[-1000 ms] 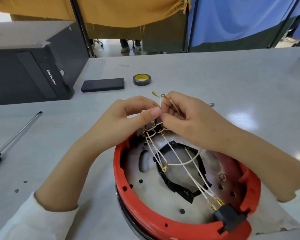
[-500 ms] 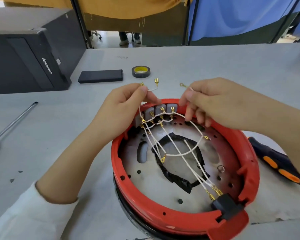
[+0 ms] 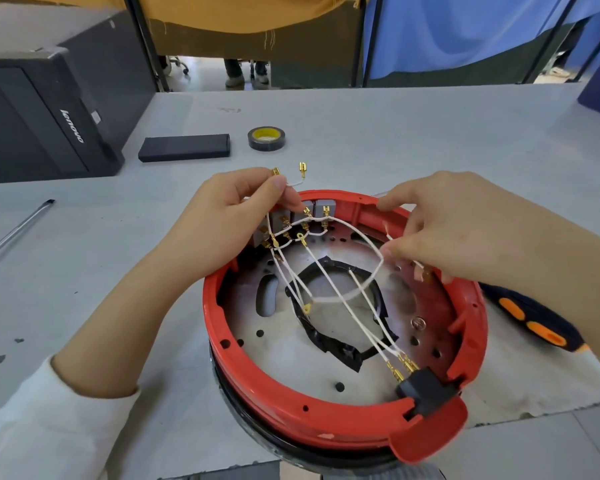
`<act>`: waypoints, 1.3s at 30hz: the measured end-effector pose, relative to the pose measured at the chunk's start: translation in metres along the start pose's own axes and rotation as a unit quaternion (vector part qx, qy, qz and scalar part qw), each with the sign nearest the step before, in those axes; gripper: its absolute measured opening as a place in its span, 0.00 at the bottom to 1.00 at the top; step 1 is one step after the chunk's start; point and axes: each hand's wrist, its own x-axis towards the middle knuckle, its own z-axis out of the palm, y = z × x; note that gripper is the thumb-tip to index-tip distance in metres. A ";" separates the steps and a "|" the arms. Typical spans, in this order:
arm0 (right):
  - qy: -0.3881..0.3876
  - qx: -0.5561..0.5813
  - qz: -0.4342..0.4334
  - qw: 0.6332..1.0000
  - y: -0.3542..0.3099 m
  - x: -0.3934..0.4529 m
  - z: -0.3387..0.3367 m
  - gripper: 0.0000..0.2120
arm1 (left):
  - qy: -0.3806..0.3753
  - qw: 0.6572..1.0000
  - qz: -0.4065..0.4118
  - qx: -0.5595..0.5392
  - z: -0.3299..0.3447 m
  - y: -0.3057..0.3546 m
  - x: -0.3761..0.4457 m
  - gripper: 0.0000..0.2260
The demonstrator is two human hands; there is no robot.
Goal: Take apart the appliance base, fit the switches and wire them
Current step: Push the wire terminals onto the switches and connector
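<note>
The round red appliance base [image 3: 291,407] lies open on the grey table, its metal plate and black-taped centre hole showing. A row of grey switches [image 3: 293,218] sits in its far rim, with white wires [image 3: 329,282] running to a black connector block [image 3: 425,389] at the near right. My left hand [image 3: 229,216] pinches a short white wire with two brass terminals [image 3: 302,169] above the switches. My right hand [image 3: 465,226] hovers over the right rim and pinches another white wire with a terminal at its end.
A black computer case [image 3: 45,112] stands at the far left. A flat black box [image 3: 184,147] and a roll of black tape [image 3: 266,137] lie beyond the base. A screwdriver shaft [image 3: 14,230] lies left, and a navy-and-orange handle [image 3: 530,320] lies right.
My hands have parted: the left one lifted the short wire over the switches, while the right one drew its wire to the right rim. The switches came into view.
</note>
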 end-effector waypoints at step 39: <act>0.073 0.562 -0.091 0.819 -0.023 0.023 0.028 0.06 | -0.052 0.995 0.077 -0.044 -0.005 0.012 -0.005 0.11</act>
